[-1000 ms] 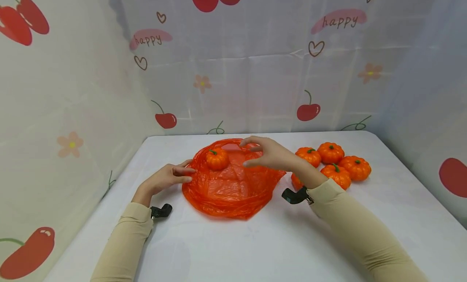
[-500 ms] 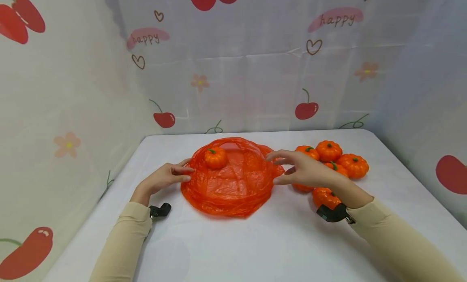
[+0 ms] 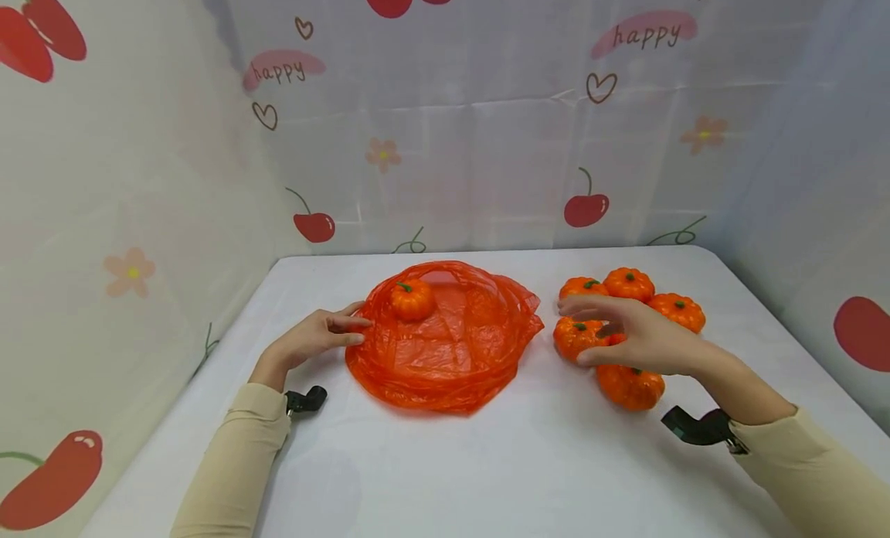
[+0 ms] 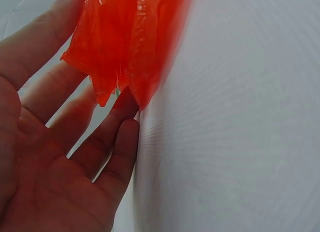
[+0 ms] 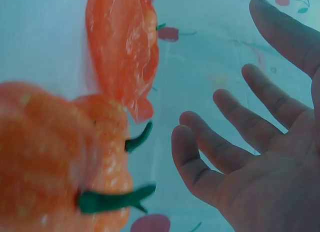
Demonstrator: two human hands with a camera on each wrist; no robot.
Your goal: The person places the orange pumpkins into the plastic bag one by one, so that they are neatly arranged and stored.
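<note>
An orange-red plastic bag lies spread on the table with its mouth facing up. Inside it, toward the back left, sits a small orange pumpkin with a green stem. My left hand is at the bag's left edge, its loosely bent fingers touching the plastic; the left wrist view has these fingers under the bag's hanging rim. Over the pumpkins at the right hovers my right hand, fingers spread and holding nothing. It partly covers the group, close above a front-left pumpkin.
Several more pumpkins cluster on the right side, including a back one, a right one and a front one. A printed curtain closes off the back and sides of the white table.
My right hand has moved from above the bag rightward to over the pumpkins. The left hand stays at the bag's edge, and the pumpkin in the bag has not moved.
</note>
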